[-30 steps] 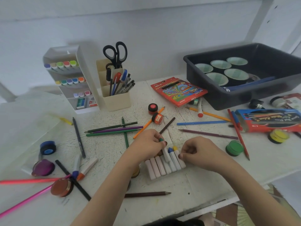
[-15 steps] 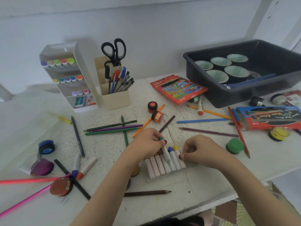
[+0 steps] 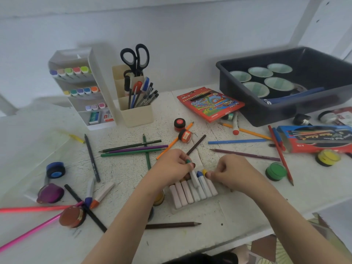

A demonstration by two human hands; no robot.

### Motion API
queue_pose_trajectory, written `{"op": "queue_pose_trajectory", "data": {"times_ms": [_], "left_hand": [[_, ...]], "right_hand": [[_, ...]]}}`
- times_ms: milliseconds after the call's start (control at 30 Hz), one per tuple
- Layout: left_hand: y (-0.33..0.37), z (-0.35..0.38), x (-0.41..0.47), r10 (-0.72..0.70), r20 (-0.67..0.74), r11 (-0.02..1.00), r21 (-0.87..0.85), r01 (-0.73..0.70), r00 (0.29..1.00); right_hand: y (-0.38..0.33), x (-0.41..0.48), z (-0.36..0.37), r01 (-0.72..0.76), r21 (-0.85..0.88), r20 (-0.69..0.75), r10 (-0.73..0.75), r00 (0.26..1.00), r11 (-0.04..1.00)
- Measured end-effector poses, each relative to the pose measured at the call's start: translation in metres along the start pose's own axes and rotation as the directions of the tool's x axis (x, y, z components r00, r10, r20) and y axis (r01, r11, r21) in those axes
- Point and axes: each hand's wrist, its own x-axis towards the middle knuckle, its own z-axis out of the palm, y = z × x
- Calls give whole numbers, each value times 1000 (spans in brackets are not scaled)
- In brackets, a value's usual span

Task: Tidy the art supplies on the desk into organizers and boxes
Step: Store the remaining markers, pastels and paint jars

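Observation:
A row of white-wrapped crayons (image 3: 187, 194) lies in a shallow clear tray (image 3: 177, 210) at the desk's front middle. My left hand (image 3: 171, 166) pinches a green-tipped crayon (image 3: 192, 174), which lies tilted on top of the row. My right hand (image 3: 231, 173) has curled fingers at the right end of the row, its fingertips touching the yellow-tipped crayon (image 3: 206, 175). A blue-tipped crayon (image 3: 200, 177) lies between the two.
Loose coloured pencils (image 3: 133, 149) and small paint pots (image 3: 275, 171) lie scattered around. A marker organizer (image 3: 83, 88) and a pen holder with scissors (image 3: 136, 109) stand at the back left. A dark bin (image 3: 289, 103), pencil boxes (image 3: 210, 103) sit at the right.
Both hands stay at the crayon row with only slight finger shifts. The camera has tilted a little, so the scene sits slightly lower in view.

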Motion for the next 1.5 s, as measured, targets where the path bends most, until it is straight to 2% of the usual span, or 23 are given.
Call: {"op": "queue_pose_trajectory", "data": {"times_ms": [167, 267, 400, 533, 600, 667, 733, 833, 1033, 1200, 1367, 1500], "left_hand": [[-1, 1, -2, 34, -32, 999, -34, -35, 999], [1, 3, -1, 61, -47, 981, -183, -68, 997], [11, 8, 1, 119, -78, 934, -328, -139, 990], [16, 16, 0, 161, -52, 915, -366, -169, 986], [13, 20, 1, 194, -76, 946, -250, -207, 978], [8, 23, 4, 247, -171, 968, 6, -249, 954], [4, 23, 4, 266, -219, 955, 190, -227, 939], [-1, 23, 6, 235, -226, 930, 333, -152, 945], [-1, 21, 4, 241, -179, 908, 387, -157, 954], [-1, 22, 5, 267, -207, 889, 431, -157, 941], [-3, 25, 7, 341, -254, 842, 512, -174, 905], [-6, 27, 9, 346, -253, 843, 507, -180, 904]], "right_hand": [[4, -4, -4, 32, 80, -50, -28, 998, 996], [2, -11, -8, 145, 192, -90, -130, 987, 971], [-4, -23, -14, 263, 388, -106, -241, 965, 883], [3, -28, -21, 204, 403, -95, -181, 979, 892], [9, -29, -22, 152, 365, -49, -144, 988, 918], [14, -29, -19, 95, 302, -7, -98, 995, 949], [17, -27, -16, 56, 254, 18, -62, 998, 966], [19, -25, -13, 48, 175, 12, -51, 999, 983], [15, -22, -9, 60, 88, -42, -57, 998, 994], [10, -18, -3, 78, 39, -130, -73, 989, 996], [9, -13, -3, 62, 91, -86, -54, 995, 994], [8, -10, -2, 38, 98, -78, -31, 996, 994]]}}
